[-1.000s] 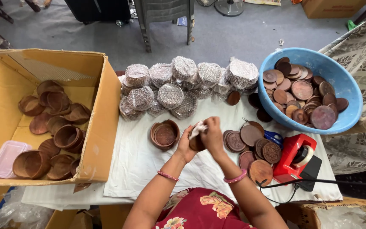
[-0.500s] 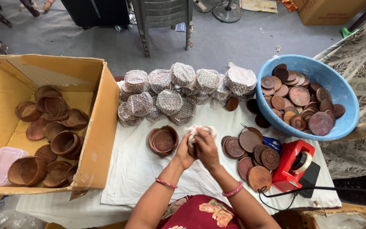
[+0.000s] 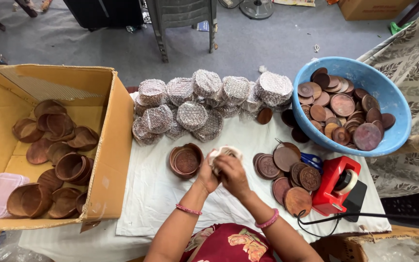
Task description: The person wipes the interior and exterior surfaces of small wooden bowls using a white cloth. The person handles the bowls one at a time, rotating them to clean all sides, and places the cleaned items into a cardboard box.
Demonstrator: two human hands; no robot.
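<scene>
Head view. Our left hand [image 3: 206,175] and right hand [image 3: 232,175] both clasp a part-wrapped disc [image 3: 224,153] above the bench [image 3: 161,194]. About a dozen wrapped bundles [image 3: 192,114] lie finished; one stack of bowls [image 3: 186,160], loose lids [image 3: 287,170], a full basin [image 3: 394,140] and one box [image 3: 112,145] remain unwrapped.

Single head view: the camera is looking steeply down from above the person onto the table [image 3: 161,194], facing away from the body toward the grey floor [image 3: 267,43] beyond the table, and sitting near enough that the forearms are entering at the bottom edge.
</scene>
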